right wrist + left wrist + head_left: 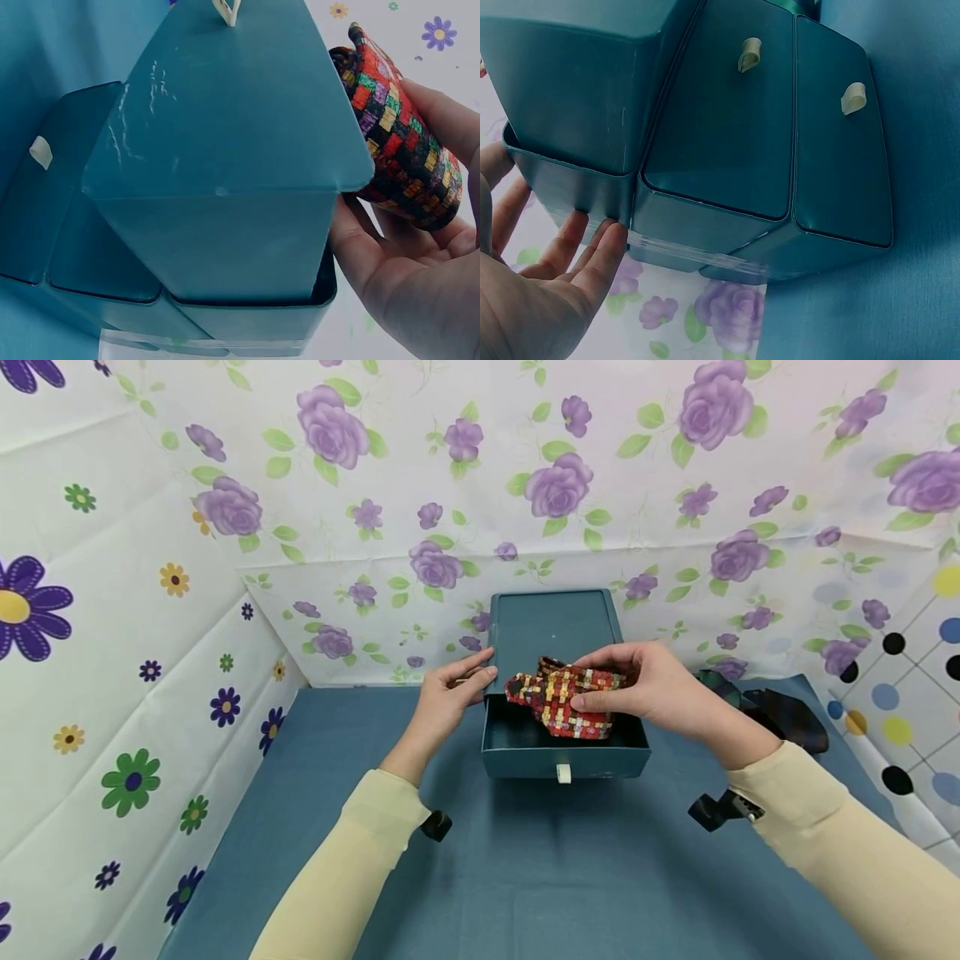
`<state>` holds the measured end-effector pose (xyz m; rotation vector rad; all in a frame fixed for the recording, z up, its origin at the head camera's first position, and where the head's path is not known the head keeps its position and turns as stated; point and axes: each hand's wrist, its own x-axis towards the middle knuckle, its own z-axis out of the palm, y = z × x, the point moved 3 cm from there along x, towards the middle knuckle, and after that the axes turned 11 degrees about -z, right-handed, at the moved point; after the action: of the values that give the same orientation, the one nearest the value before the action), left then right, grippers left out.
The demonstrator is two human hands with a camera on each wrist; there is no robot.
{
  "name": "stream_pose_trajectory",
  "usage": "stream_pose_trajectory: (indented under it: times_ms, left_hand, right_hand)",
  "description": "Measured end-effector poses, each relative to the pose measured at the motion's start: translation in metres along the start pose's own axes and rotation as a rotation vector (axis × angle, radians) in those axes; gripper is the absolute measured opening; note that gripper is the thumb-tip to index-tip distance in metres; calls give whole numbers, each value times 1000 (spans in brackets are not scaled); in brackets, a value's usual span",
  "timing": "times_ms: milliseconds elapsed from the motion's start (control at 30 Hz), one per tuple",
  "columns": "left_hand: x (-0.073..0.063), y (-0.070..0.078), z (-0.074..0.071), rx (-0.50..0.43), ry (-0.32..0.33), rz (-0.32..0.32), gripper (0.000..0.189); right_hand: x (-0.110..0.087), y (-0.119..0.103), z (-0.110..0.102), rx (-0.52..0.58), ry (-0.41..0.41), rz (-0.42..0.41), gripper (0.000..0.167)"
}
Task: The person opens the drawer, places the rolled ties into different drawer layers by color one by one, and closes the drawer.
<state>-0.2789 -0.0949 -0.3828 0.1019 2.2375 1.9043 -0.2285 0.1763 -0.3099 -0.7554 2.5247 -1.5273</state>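
A teal box (555, 622) with stacked drawers stands against the back wall, its top drawer (525, 763) pulled out towards me. Straight fingers of my left hand (441, 697) touch the left side of the box; the left wrist view shows the fingertips along its side wall. Above the open drawer, my right hand (660, 689) pinches a rolled checked fabric strip (573, 702), woven in red, yellow and black, with a narrow tapered end pointing left. In the right wrist view the rolled strip (401, 135) shows beside the drawer's upper edge, thumb and fingers around it.
Two lower drawers (720, 112) are closed, each with a pale loop tab. Dark checked fabric (783, 718) lies on the blue tablecloth (555, 877) right of the box. A flower-printed sheet (450, 485) covers the wall close behind.
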Motion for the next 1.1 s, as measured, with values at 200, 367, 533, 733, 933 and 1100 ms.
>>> stream_pose_trajectory:
  times_ms: [200, 367, 533, 733, 933, 1100]
  left_hand:
    - [-3, 4, 0, 1, -10, -17, 44]
    - [-14, 18, 2, -1, -22, -11, 43]
    - [-17, 22, 2, 10, -17, -9, 43]
    - [-5, 8, 1, 12, -1, -2, 43]
    - [0, 0, 0, 18, 11, 16, 46]
    - [-1, 0, 1, 18, 12, 12, 44]
  right_hand:
    - [-2, -2, 7, -3, -80, -10, 47]
    - [-3, 0, 11, 14, -127, 13, 46]
    - [-2, 2, 12, 13, -151, 23, 46]
    - [-2, 3, 15, 37, -183, 42, 47]
    - [-4, 4, 18, 35, -199, 67, 47]
    - [-5, 3, 20, 28, -212, 88, 49]
